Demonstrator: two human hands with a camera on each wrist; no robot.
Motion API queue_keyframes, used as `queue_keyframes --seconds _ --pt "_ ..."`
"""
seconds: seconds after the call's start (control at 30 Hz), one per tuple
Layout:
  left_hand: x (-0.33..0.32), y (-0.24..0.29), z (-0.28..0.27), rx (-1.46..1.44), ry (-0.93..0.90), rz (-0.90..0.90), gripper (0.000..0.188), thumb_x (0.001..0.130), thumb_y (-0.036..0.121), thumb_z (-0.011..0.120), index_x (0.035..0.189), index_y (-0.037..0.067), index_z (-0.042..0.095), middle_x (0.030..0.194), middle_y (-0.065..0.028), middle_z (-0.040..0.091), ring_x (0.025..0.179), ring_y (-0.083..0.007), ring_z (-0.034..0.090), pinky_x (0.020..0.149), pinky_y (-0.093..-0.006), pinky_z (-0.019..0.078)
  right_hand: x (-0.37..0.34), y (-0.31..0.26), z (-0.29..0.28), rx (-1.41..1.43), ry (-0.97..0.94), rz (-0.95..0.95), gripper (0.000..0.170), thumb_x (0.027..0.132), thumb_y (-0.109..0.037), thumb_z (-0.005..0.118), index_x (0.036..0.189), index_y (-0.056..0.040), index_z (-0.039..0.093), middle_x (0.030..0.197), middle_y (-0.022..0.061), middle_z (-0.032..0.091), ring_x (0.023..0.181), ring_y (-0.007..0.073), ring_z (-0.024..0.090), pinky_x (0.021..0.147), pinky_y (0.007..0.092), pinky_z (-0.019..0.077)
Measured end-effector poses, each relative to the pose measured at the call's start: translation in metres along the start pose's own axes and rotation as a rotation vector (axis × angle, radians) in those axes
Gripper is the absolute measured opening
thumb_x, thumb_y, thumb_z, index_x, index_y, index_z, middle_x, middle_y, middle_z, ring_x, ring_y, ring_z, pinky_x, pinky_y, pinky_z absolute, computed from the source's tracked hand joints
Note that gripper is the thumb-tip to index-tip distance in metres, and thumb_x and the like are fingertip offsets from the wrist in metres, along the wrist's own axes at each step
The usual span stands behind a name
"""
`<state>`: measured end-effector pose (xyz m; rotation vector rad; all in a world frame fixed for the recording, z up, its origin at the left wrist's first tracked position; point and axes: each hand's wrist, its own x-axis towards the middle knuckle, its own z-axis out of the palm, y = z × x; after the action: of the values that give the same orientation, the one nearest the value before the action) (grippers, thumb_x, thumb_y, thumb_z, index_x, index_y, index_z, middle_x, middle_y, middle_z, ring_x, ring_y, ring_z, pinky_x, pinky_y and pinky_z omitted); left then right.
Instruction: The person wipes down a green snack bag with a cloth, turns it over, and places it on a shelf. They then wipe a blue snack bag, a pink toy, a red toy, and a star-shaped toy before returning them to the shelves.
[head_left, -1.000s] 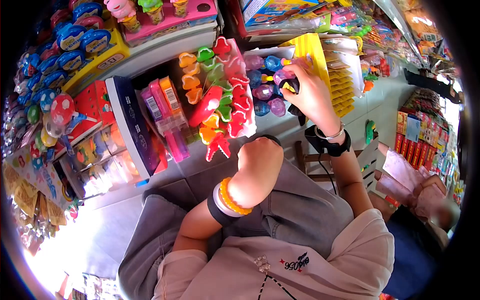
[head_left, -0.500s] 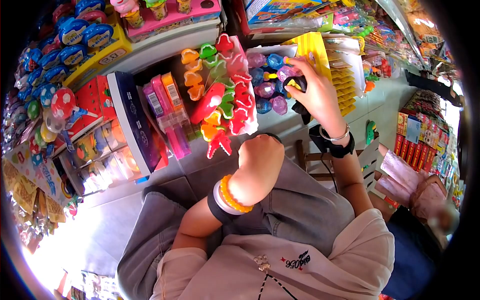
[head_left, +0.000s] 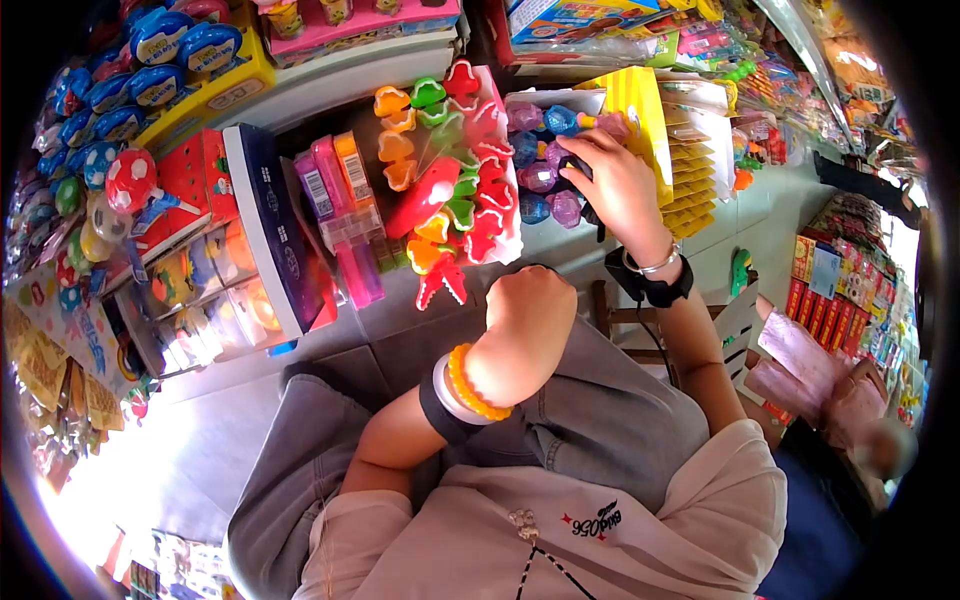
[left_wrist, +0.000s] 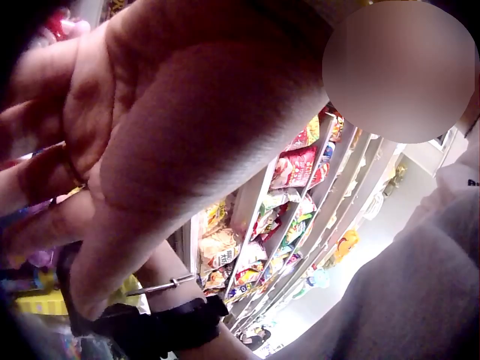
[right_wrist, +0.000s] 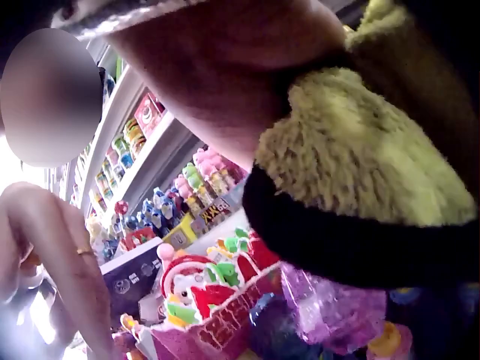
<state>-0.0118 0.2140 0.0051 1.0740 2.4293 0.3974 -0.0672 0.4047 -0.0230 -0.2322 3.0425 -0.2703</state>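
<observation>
My right hand point(head_left: 627, 195) is over the row of purple and blue bulb-shaped bottles point(head_left: 565, 208), its fingers loosely bent beside a pinkish one point(head_left: 612, 126). Contact is unclear. Against the palm is a black piece, seen with fuzzy yellow-green material point(right_wrist: 360, 150) in the right wrist view, above a purple bottle point(right_wrist: 334, 311). My left hand point(head_left: 530, 325) is bent at the wrist over my lap, near the tray of red, green and orange toys point(head_left: 490, 200). In the left wrist view its fingers point(left_wrist: 37, 127) are extended, holding nothing visible.
Yellow packs point(head_left: 640, 110) stand right of the bottles. Left of the toy tray are pink and orange boxes point(head_left: 335, 190) and a dark blue box point(head_left: 275, 230). A wooden stool point(head_left: 625, 315) is below, and another person in pink point(head_left: 800, 350) is at the right.
My right hand has shifted slightly left over the bottles and turned, hiding the yellow on the black piece. My left hand keeps its bent pose. The head view has shifted a little.
</observation>
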Motion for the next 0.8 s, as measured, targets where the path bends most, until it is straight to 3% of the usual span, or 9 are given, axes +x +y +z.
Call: queue_keyframes --seconds 0.1,0.47,0.77,0.8 --pt "0.000 0.000 -0.001 0.007 0.004 -0.020 0.010 0.064 0.005 0.066 0.067 0.014 0.069 0.068 -0.0026 0.065 0.066 -0.0129 0.065 0.046 -0.0230 0.0463 0.004 0.000 0.013 -0.018 0.055 0.044 0.029 0.080 -0.023 0.067 0.108 -0.0155 0.065 0.100 0.0052 0.062 0.080 0.0299 0.063 0.066 0.0385 0.0508" --pt "0.001 0.001 -0.003 0.011 -0.002 -0.001 0.010 0.064 0.005 0.066 0.067 0.015 0.069 0.068 -0.0017 0.065 0.066 -0.0124 0.065 0.046 -0.0227 0.0444 0.007 -0.010 0.026 -0.213 0.039 0.048 0.032 0.082 -0.026 0.065 0.111 -0.0130 0.063 0.097 0.0060 0.060 0.073 0.0312 0.062 0.061 0.0414 0.0507" --pt "-0.001 0.001 -0.002 0.004 -0.002 -0.030 0.010 0.065 0.005 0.066 0.067 0.015 0.069 0.068 -0.0023 0.065 0.067 -0.0130 0.065 0.047 -0.0226 0.0449 0.003 -0.006 0.007 0.039 0.043 0.087 0.038 0.080 -0.024 0.067 0.116 -0.0124 0.061 0.106 0.0092 0.063 0.089 0.0332 0.062 0.073 0.0400 0.0511" --pt "-0.001 0.000 -0.001 0.009 -0.006 -0.035 0.010 0.065 0.005 0.066 0.067 0.015 0.069 0.069 -0.0023 0.065 0.067 -0.0130 0.065 0.047 -0.0227 0.0450 0.000 -0.008 0.003 0.011 0.090 0.065 0.038 0.080 -0.026 0.067 0.116 -0.0139 0.060 0.107 0.0079 0.063 0.083 0.0317 0.063 0.067 0.0403 0.0516"
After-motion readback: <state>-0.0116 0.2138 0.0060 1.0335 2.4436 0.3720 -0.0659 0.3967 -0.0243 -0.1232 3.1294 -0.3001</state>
